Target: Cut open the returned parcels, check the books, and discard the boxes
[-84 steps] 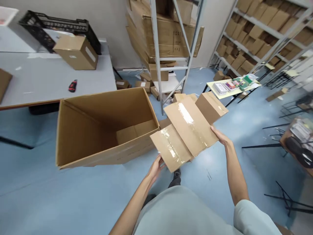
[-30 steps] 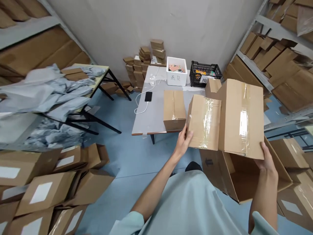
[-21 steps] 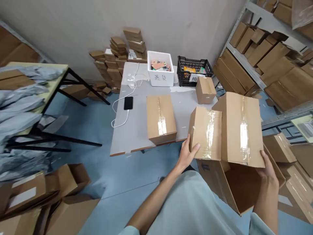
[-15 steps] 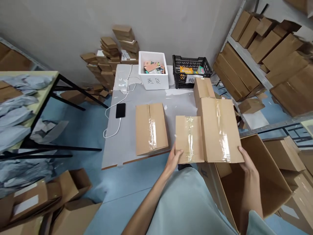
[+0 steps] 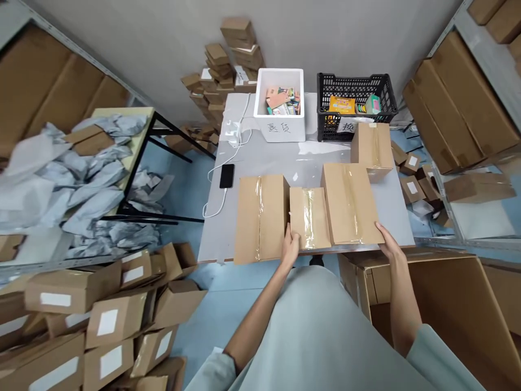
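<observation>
Head view, small box [image 5: 310,218], larger box [image 5: 350,203], clamped between left hand [image 5: 290,247] and right hand [image 5: 389,241]

Metal shelving [image 5: 482,41] flanks a grey table [image 5: 260,160] on blue floor [image 5: 232,309] before a grey wall [image 5: 345,32].

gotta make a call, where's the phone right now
In the head view, the phone lies on the left side of the gray table, just left of the leftmost box, with a white cable at its near end.
</observation>
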`<action>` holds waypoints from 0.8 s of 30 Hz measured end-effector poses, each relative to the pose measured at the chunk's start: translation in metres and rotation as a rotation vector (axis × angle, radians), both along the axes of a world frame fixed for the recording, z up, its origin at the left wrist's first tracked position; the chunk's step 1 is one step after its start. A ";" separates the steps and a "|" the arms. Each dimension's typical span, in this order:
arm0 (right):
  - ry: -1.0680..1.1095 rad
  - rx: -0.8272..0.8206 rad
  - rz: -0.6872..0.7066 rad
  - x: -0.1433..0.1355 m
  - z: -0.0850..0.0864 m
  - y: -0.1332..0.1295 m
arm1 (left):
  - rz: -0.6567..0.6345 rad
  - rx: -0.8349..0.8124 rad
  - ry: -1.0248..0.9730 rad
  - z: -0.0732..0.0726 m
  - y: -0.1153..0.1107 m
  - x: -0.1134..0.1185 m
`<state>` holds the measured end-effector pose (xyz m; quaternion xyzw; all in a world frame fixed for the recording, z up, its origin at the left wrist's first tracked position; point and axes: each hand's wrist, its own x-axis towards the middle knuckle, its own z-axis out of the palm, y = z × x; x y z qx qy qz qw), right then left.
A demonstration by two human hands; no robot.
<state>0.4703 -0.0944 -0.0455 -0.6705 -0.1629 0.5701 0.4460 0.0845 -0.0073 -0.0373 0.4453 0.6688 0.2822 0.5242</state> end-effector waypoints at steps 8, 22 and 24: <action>-0.086 0.126 -0.031 -0.047 0.023 0.006 | -0.195 0.117 -0.149 0.003 -0.005 0.004; -0.254 0.029 -0.715 -0.264 0.103 -0.330 | -0.656 -0.057 -0.481 0.022 -0.141 -0.053; -0.237 -0.016 -0.820 -0.306 0.105 -0.375 | -0.734 -0.100 -0.489 0.026 -0.167 -0.053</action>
